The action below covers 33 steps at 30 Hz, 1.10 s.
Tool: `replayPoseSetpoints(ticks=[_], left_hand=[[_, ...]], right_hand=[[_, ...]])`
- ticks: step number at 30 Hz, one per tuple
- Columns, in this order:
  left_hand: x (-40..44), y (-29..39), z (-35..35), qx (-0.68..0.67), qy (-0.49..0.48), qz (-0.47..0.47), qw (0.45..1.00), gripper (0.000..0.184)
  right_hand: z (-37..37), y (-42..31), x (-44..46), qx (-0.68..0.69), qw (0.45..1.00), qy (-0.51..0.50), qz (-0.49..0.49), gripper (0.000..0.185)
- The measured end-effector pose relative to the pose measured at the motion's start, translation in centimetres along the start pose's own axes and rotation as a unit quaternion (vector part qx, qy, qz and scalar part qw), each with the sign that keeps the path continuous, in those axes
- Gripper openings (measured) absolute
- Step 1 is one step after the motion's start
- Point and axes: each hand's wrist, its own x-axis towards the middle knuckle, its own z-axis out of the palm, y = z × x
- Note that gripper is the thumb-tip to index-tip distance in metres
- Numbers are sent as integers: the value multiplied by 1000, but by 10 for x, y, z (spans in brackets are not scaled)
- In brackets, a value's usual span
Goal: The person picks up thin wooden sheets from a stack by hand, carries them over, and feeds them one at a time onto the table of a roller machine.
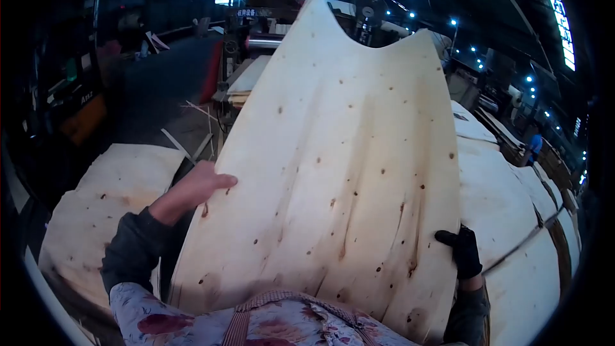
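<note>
A large, pale wood veneer sheet (333, 154) with dark knots and brown streaks spreads out before me, its near end against my flowered apron (275, 323). Its far edge curves down in the middle between two raised corners. My left hand (204, 186), bare, grips the left edge with the thumb on top and the fingers hidden beneath. On the right edge, my right hand (462, 248) in a black glove holds the sheet the same way, thumb over the face.
Veneer stacks lie to my left (115, 186) and right (512, 218). Ahead stands a machine with a metal roller (264, 41). A yellow and black vehicle (83, 115) is at far left. A person in blue (534, 145) is far off at right. Wood strips (176, 143) litter the floor.
</note>
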Motion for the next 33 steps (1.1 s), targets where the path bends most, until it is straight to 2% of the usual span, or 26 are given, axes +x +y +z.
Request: replayPoseSetpoints(ticks=[2,4,6,7,8,10,11,12,14,15,17,18,20,21,22,24,25,26,27,28,29,30,32,33], left_hand=[[1,-1,5,-2,6,-10,1000,29],[-2,-2,13,-82,17,-14,996,28],[-4,10,18,-45,60,29,997,27],[-16,21,21,-45,57,-1,997,27],[-16,24,27,-51,43,-35,997,27],[-19,19,26,-45,26,-36,998,28],[-20,21,27,-53,40,-40,997,28],[-17,24,27,-62,57,-39,996,29],[-17,15,28,-48,71,-37,996,30],[-15,12,24,-36,89,-39,995,30],[-12,7,22,-25,80,-54,995,31],[-17,7,23,-19,72,-76,994,32],[-24,13,31,-41,68,-82,993,32],[-17,-1,23,-48,80,-69,993,32],[-2,-16,12,-56,86,-58,993,33],[30,-31,-13,-36,64,-52,996,34],[42,-39,-22,-31,62,-85,994,35],[50,-51,-23,-31,56,-122,990,35],[50,-64,-17,-31,47,-132,990,35],[44,-80,-10,13,81,-150,985,36],[48,-94,-15,65,108,-176,976,37],[56,-151,-33,181,72,-121,973,37],[72,-265,-68,419,42,3,907,40],[50,-251,-42,176,67,-114,976,37]], right_hand=[[20,-9,9,50,998,24,-17,33],[18,15,19,21,999,-6,25,31],[29,12,33,59,977,83,-186,28],[4,17,27,-23,992,-20,-119,23],[-13,31,28,-28,994,-14,-106,23],[-25,59,36,2,994,-55,-96,17],[-16,17,25,-51,998,-32,-27,16],[-19,28,32,-49,998,-28,-33,16],[-18,56,39,24,994,-22,-109,15],[-17,63,43,31,993,-22,-110,15],[-15,59,33,-52,997,-21,-58,17],[-14,66,30,-46,997,-24,-49,17],[-18,70,27,-162,985,-21,-50,19],[-3,107,47,58,975,91,-192,22],[-9,119,66,64,973,101,-198,22],[-33,126,100,34,999,-6,-13,25],[-38,107,104,-17,1000,-24,-4,35],[-41,122,120,68,995,-44,57,34],[-43,149,141,80,994,-65,46,37],[-42,163,148,108,983,-98,112,43],[-33,191,166,-24,984,-85,152,43],[-31,220,173,-159,969,-66,177,44],[-42,192,133,27,959,-101,264,45],[-48,203,117,54,958,-97,263,45]])
